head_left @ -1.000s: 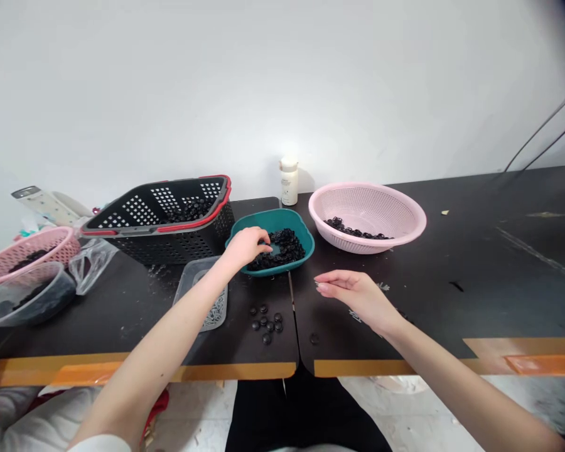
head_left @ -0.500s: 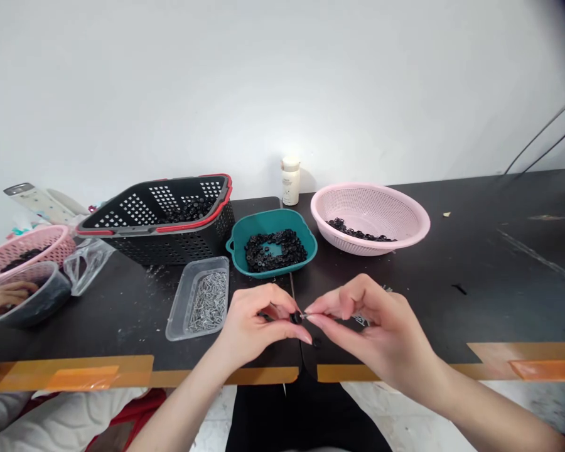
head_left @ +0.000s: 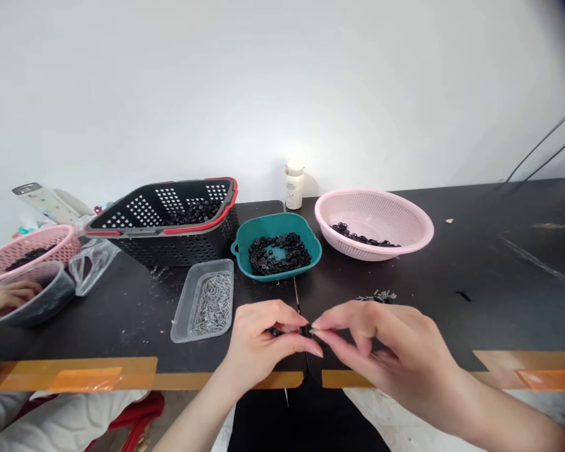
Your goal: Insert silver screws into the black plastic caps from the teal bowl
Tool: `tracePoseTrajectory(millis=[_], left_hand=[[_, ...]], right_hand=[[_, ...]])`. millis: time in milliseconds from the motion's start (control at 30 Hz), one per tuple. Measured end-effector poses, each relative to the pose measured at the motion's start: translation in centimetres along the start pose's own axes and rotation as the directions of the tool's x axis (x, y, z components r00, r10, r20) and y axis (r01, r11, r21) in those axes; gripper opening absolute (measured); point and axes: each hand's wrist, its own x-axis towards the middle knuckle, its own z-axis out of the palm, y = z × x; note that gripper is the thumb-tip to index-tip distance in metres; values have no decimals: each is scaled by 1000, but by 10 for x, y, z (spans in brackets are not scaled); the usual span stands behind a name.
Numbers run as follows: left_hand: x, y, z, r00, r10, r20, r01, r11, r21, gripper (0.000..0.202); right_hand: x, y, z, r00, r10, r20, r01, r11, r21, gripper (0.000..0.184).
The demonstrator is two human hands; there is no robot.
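The left hand [head_left: 263,342] pinches a small black disc [head_left: 305,330], and the right hand [head_left: 381,342] is closed on a thin metal screw [head_left: 312,329]: both light, hard and easily dropped, so best held at the fingertips. Ahead-left of the hands sits a clear tray [head_left: 181,314] of screws [head_left: 211,306], straight ahead a teal dish [head_left: 273,223], and ahead-right a pink colander [head_left: 371,210].

Here's the desk [head_left: 499,270], and right in the middle sits the square bowl [head_left: 263,225], piled with small rings [head_left: 263,257]. Just in front and to the left, a tray [head_left: 181,314] of nails [head_left: 211,307]; behind that, the basket [head_left: 169,251]. Over on the right, the colander [head_left: 376,207], a bottle [head_left: 294,185] behind the gap. Left hand [head_left: 263,336] and right hand [head_left: 381,345] meet before the bowl!
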Motion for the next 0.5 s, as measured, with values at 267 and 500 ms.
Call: tracePoseTrajectory(millis=[267,500], left_hand=[[4,2,5,995,-93,-42,84,980,-183,26],[40,10,0,998,36,-44,-45,975,-217,25]], right_hand=[[3,-1,-2,994,-79,-79,77,997,-21,32],[26,-9,-15,983,-80,-168,97,990,99,32]])
